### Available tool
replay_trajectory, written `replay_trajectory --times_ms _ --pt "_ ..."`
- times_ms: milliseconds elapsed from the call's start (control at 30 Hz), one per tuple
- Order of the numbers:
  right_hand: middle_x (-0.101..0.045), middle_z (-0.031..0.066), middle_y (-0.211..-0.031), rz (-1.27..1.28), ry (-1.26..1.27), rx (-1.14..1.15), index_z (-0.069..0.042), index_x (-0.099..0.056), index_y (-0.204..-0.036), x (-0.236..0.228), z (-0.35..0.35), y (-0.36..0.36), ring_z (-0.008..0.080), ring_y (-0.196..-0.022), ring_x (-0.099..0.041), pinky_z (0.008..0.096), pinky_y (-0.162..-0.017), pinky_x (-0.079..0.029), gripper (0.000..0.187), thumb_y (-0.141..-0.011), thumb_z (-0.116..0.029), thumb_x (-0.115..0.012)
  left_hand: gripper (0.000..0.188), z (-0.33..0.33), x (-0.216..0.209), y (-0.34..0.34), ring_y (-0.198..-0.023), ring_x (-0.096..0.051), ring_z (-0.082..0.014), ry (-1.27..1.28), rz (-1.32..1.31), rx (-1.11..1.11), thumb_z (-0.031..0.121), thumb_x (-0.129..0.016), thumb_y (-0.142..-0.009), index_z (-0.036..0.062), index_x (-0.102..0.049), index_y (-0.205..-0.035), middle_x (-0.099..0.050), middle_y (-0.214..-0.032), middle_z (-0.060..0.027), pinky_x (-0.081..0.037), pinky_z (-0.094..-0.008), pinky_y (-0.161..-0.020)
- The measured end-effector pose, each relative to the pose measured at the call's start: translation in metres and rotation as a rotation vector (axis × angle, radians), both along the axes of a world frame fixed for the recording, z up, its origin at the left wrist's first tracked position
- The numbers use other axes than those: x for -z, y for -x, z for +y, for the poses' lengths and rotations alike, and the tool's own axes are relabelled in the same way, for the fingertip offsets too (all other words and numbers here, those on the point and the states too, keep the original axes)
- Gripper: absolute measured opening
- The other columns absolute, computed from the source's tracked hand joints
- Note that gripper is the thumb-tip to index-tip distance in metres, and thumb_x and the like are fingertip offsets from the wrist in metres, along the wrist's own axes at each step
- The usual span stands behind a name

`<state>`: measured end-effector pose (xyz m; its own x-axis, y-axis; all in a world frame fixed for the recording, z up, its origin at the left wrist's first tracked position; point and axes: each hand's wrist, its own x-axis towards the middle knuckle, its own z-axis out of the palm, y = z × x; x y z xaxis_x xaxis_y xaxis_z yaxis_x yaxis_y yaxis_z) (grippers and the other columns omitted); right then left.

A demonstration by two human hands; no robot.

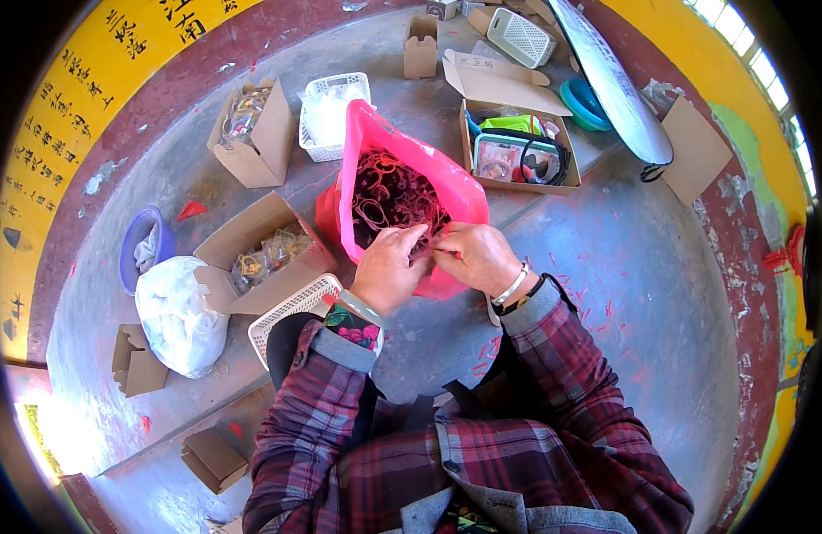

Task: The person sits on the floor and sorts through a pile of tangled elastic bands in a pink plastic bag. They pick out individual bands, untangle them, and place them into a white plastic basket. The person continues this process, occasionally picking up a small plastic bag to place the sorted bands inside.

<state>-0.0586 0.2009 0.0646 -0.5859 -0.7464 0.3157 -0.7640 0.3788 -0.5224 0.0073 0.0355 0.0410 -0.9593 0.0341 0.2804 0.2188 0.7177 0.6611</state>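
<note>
Grey floor (642, 356) bears an open pink plastic bag (433, 173) of dark-red loops (393, 194); over its near edge, left hand (389, 269) and right hand (482, 256) meet, fingers (406, 238) curled; how tightly, and on what, I cannot tell.

The bag (361, 132) mid-frame is bright pink, its contents (384, 191) dark maroon. Below, the sleeves (567, 360) are plaid in purple, red and grey, with grey cuffs (344, 349). The basin (128, 256) at left is purple; the bowl (587, 105) at upper right, teal.
</note>
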Motion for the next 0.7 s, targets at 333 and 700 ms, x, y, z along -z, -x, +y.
replay_trajectory --times_ms 333,700 --pt "-0.056 0.0108 -0.067 -0.101 0.114 -0.124 -0.005 -0.062 -0.070 -0.011 -0.001 -0.007 0.0309 -0.063 -0.056 0.0391 -0.054 -0.045 0.017 -0.074 -0.021 -0.059 0.037 0.003 0.005 0.003 -0.085 -0.056 -0.0120 -0.562 -0.328 0.214 0.008 -0.064 -0.074 0.0031 -0.054 -0.109 -0.060 -0.094 -0.0054 -0.045 -0.0266 -0.076" --pt "-0.057 0.0120 -0.067 -0.135 0.123 -0.122 -0.006 -0.063 -0.068 -0.012 -0.003 -0.009 0.0309 -0.062 -0.056 0.0388 -0.054 -0.044 0.017 -0.074 -0.021 -0.059 0.025 0.005 0.005 0.000 -0.077 -0.055 -0.0085 -0.603 -0.320 0.135 0.004 -0.066 -0.073 0.0026 -0.057 -0.096 -0.061 -0.086 -0.0021 -0.046 -0.0263 -0.069"
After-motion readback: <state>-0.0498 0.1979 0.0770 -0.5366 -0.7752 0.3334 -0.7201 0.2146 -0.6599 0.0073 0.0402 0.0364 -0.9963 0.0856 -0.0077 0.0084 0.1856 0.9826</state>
